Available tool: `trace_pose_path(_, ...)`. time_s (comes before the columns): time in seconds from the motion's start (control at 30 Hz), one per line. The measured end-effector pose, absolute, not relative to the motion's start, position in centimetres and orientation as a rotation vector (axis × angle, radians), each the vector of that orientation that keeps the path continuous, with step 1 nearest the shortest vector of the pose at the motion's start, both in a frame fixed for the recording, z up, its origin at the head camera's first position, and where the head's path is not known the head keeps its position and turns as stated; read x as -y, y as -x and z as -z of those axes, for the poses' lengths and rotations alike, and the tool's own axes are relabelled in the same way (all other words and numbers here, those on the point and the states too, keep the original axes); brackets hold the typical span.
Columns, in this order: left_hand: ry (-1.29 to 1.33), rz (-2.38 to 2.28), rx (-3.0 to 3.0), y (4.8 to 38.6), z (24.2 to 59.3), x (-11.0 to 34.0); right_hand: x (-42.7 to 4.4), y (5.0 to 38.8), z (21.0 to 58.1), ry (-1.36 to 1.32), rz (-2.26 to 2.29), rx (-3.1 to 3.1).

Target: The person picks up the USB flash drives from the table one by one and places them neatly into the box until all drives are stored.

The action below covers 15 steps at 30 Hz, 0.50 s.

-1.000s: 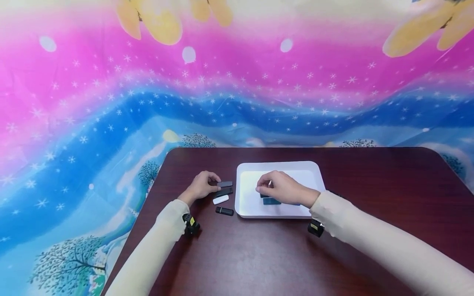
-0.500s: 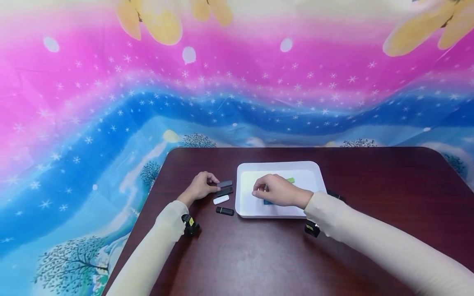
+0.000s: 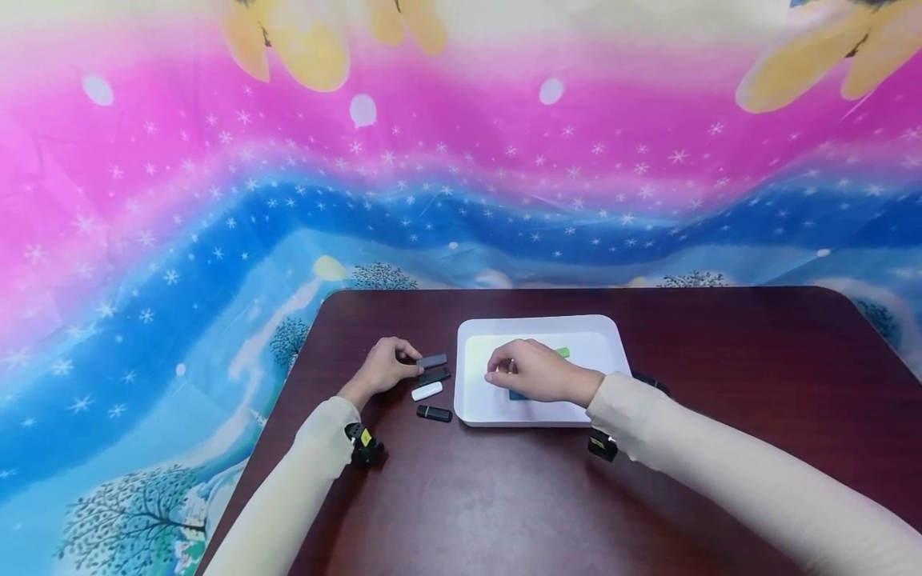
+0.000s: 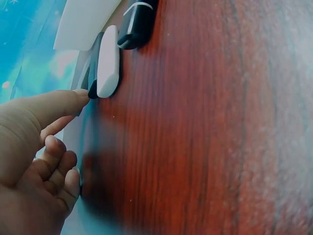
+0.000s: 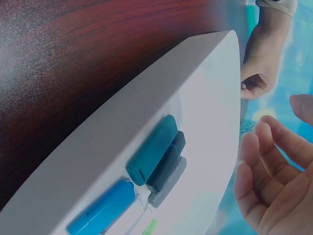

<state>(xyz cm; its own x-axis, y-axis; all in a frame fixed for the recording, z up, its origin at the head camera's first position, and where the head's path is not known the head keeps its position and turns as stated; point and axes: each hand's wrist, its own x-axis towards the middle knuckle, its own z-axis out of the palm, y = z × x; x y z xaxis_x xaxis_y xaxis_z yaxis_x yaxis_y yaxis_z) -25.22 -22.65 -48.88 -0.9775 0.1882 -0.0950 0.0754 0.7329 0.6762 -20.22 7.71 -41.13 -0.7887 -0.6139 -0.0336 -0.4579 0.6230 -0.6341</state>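
Note:
At the left of the tray, my left hand (image 3: 382, 366) pinches the left end of a grey stick (image 3: 432, 361) between thumb and forefinger. Beside it lie a black stick (image 3: 434, 376), a white stick (image 3: 427, 391) and a black banded stick (image 3: 434, 413). In the left wrist view the thumb's tip also meets the black stick's end. My right hand (image 3: 540, 372) hovers over the white tray (image 3: 471, 412), its fingers loosely bent around nothing. Under it, the right wrist view shows teal (image 5: 154, 149), blue (image 5: 102, 208), grey (image 5: 168, 183) and green (image 5: 150, 226) pieces.
A dark object (image 3: 651, 382) lies on the table (image 3: 742, 344) just right of the tray, partly hidden by the right sleeve. Behind the table's back edge hangs a printed pink and blue cloth (image 3: 461, 160).
My right hand has moved slightly left over the tray, bringing the green piece into view in the head view. The left hand stays at the grey stick.

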Motion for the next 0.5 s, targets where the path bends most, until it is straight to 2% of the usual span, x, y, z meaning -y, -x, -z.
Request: trace_pose_path(0.5, -0.152, -1.080, -2.818, 25.1, 47.8, 23.8, -7.6, 20.2, 40.9, 0.891, 0.883, -2.626)
